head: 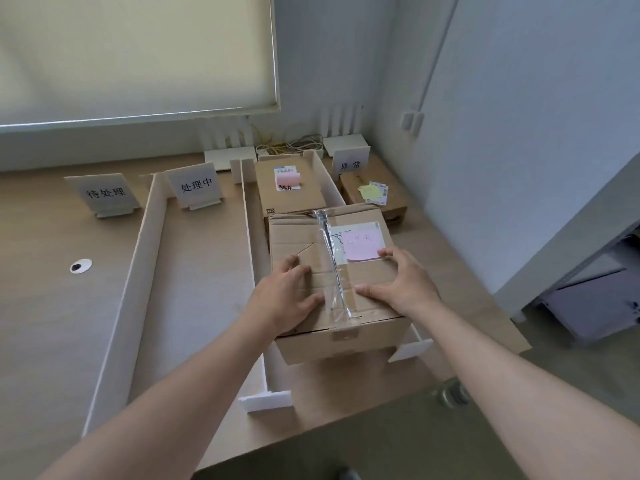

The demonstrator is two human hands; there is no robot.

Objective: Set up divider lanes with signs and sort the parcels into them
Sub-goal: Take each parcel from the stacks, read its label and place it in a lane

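Observation:
A big cardboard parcel (346,327) with a pink note (360,249) sits in the third lane, near the table's front edge. My left hand (282,299) lies flat on its top left, fingers straight. My right hand (403,282) rests on its top right, fingers spread beside the note. White dividers (142,271) (252,258) (327,178) split the wooden table (52,323) into lanes. Behind the big parcel lies a second parcel (289,192) with a pink note. A third parcel (375,197) with a yellow note lies in the rightmost lane. Three signs (105,192) (195,185) (349,164) stand at the back.
Two white routers (228,155) (346,142) and tangled cables (287,143) sit against the back wall. A cable hole (80,265) marks the left table area. The two left lanes hold no parcels. A loose foam foot (266,401) lies at the front edge. A cabinet (588,299) stands on the right.

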